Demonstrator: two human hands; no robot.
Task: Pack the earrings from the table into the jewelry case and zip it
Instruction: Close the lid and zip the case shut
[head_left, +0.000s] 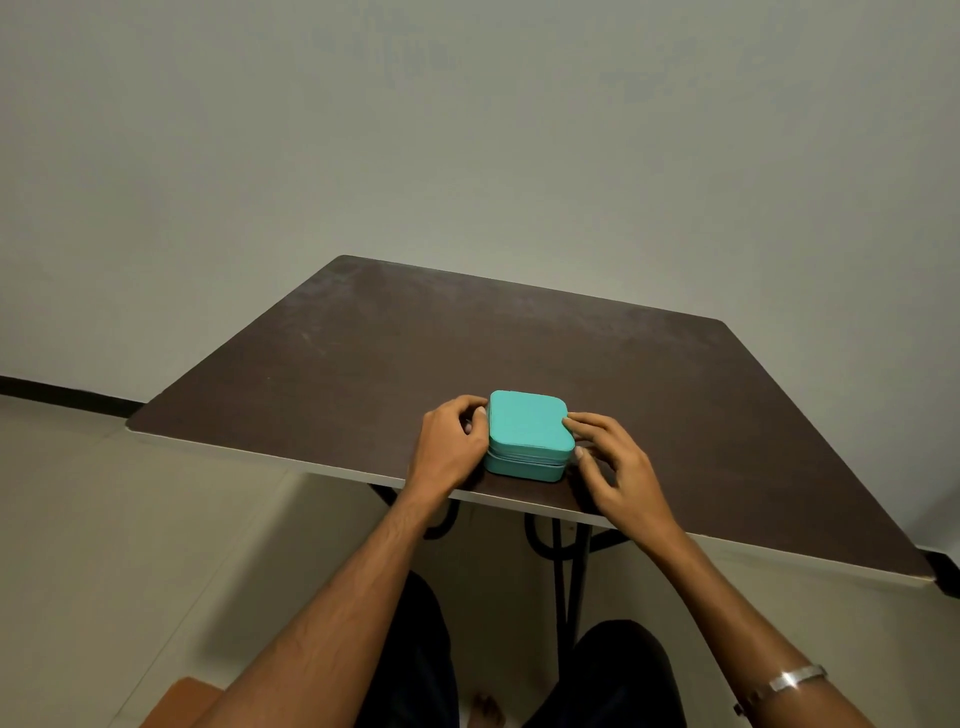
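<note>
Near the front edge of a dark brown table (363, 364), a closed turquoise jewelry case (527, 434) sits flat between our two hands. Its lid is down on the base, and a seam runs round the side facing us; we cannot make out a zipper pull from this angle. Our left hand (449, 447) is pressed to the case's left side, fingers curled against its upper corner in a grasp, thumb tucked close to the wall of the case. Our right hand (615, 462) meets the right side: the index and middle fingers lie extended on the lid's right edge, while the thumb touches the side wall near the seam, so that the hand lightly pinches the case's right edge. Both forearms reach in from the bottom of the view, and a silver bracelet (797, 678) circles the right forearm. No earrings can be seen on the tabletop. Under the table, black metal legs (563, 566) stand on a pale floor (104, 519), and our dark-trousered knees (618, 670) show below. A plain grey-green wall (467, 130) rises behind the table, with a dark skirting strip (62, 392) at left.
</note>
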